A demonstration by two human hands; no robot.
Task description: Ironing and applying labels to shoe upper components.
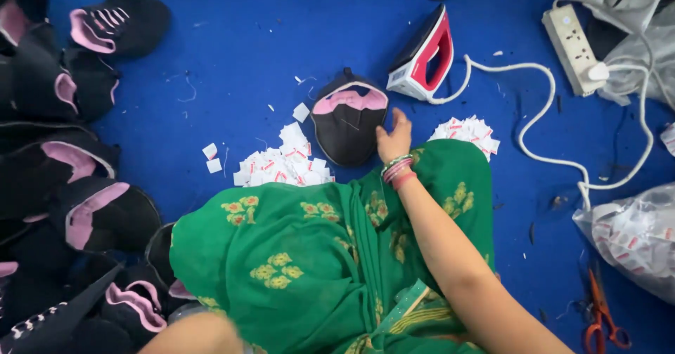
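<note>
Fingers of the right hand (pixel 394 137) rest spread and loose on the right edge of a black shoe upper (pixel 349 124) with a pink lining, which lies flat on the blue mat (pixel 267 37) at the centre of the frame; the hand presses on it rather than closing around it. Bangles (pixel 398 170) ring the wrist just below. Only the left forearm shows, at the bottom edge left of centre, its hand out of view, so whether that hand is shut or loose cannot be told. Green patterned cloth (pixel 302 255) over the lap fills the lower middle and covers the near edge of the mat. A heap of small white tags with red marks (pixel 285 163) lies just left of the shoe upper, and a smaller heap (pixel 470 132) just right of the hand. A red and white clothes iron (pixel 424 57) stands on its heel above the upper, its white cord (pixel 534 108) looping to a power strip (pixel 571 48) at upper right. Stacked black and pink uppers (pixel 70 185) crowd the left edge. A clear bag of tags (pixel 629 238) and orange scissors (pixel 601 319) sit at lower right.
</note>
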